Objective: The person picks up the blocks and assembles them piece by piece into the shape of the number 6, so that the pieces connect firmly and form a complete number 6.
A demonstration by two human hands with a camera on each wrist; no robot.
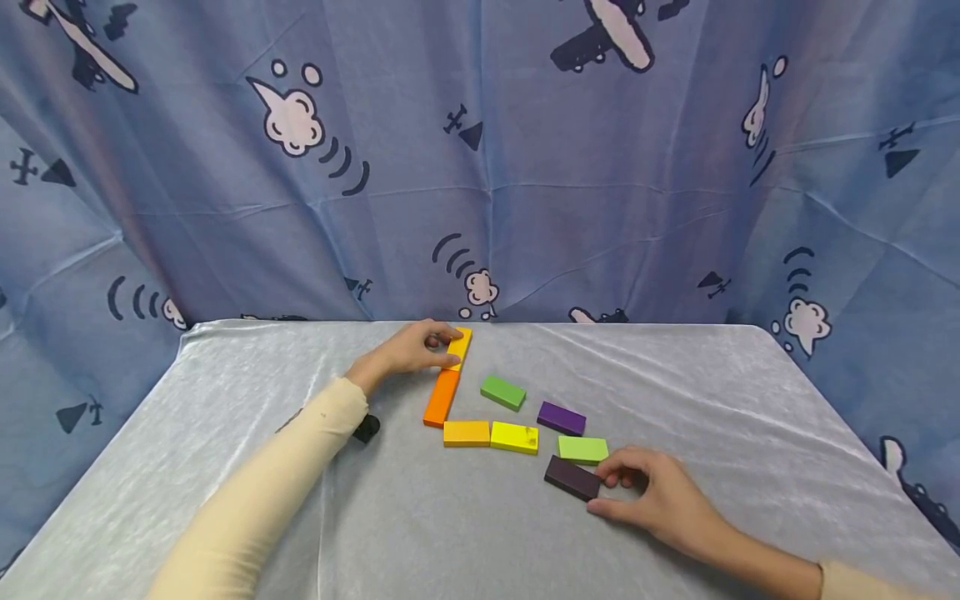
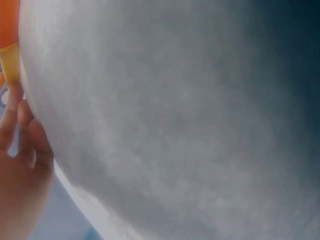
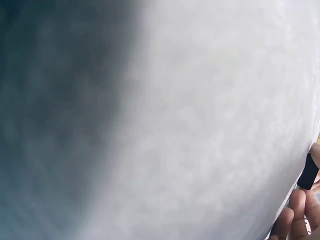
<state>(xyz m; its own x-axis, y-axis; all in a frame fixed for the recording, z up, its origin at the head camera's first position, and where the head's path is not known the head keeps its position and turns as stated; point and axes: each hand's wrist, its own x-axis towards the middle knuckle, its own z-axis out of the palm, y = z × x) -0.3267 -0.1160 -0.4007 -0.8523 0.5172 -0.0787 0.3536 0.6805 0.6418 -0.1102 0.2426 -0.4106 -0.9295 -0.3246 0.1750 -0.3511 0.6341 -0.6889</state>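
Observation:
In the head view my left hand (image 1: 412, 346) is at the far end of a row and pinches a yellow-orange block (image 1: 462, 348) between thumb and fingers. An orange block (image 1: 442, 398) lies end to end with it. My right hand (image 1: 663, 496) grips the right end of a dark purple-black block (image 1: 572, 477), thumb on the near side and index finger on the far side. Just behind that lies a light green block (image 1: 583, 450). The right wrist view catches the dark block (image 3: 308, 172) between fingers at its edge.
An amber block (image 1: 467, 433) and a yellow block (image 1: 514, 437) lie end to end in the middle. Behind them are a green block (image 1: 503, 392) and a purple block (image 1: 562, 418). A patterned blue curtain (image 1: 480, 167) hangs behind the grey cloth-covered table (image 1: 420, 517).

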